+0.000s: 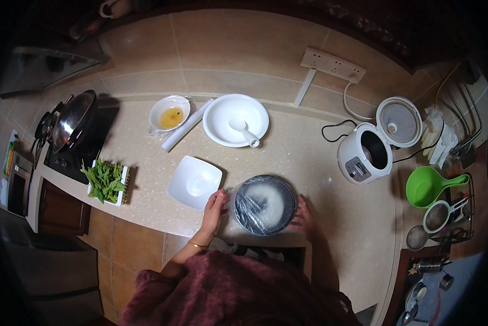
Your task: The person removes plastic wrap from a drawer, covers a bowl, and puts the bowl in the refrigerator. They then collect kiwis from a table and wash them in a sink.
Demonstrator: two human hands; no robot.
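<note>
A round dark inner pot [265, 205] stands at the counter's front edge, directly before me. Clear plastic wrap [254, 216] stretches over its top, with creases and glare. Through the wrap I see a pale white content, too blurred to name. My left hand [214, 210] is at the pot's left side, fingers close together near the wrap's edge; whether they pinch the wrap is unclear. On the opposite side, my right hand [304, 216] has its fingers spread beside the pot wall. Left of the pot, a white square bowl [195, 183] sits near my left fingertips.
A white plate [217, 118] bears a white spoon [244, 131]. Beside it lie a plastic wrap roll [186, 126] and a bowl of yellow liquid [171, 116]. Leafy greens [104, 179] fill a white basket. An open rice cooker [362, 157] and green ladle [425, 187] stand right.
</note>
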